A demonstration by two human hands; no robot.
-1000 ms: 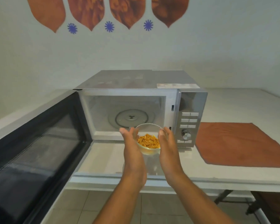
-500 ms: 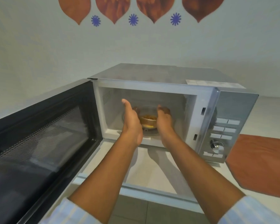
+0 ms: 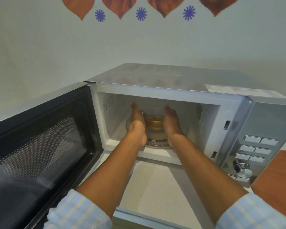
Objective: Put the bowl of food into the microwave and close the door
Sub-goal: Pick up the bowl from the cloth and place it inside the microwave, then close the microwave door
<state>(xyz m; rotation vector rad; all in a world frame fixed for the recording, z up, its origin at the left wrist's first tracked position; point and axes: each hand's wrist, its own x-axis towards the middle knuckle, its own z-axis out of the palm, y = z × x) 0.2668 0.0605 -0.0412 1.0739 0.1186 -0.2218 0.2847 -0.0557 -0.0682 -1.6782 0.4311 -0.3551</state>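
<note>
The silver microwave [image 3: 180, 80] stands on the counter with its black door [image 3: 40, 146] swung wide open to the left. Inside the cavity, a clear glass bowl of orange food [image 3: 154, 123] is low over or on the glass turntable [image 3: 157, 143]; I cannot tell whether it touches. My left hand [image 3: 137, 124] presses the bowl's left side and my right hand [image 3: 172, 123] its right side, fingers stretched toward the back wall. Both forearms reach in through the opening. Much of the bowl's rim is hidden by my palms.
The control panel [image 3: 254, 151] with buttons and a dial [image 3: 243, 169] lies right of the opening. An orange-brown mat [image 3: 279, 187] lies on the white counter [image 3: 155, 187] at the right. The open door fills the left foreground. A wall stands close behind.
My hands carried the bowl from in front of the microwave through the opening and deeper and lower into the cavity. My head has moved closer.
</note>
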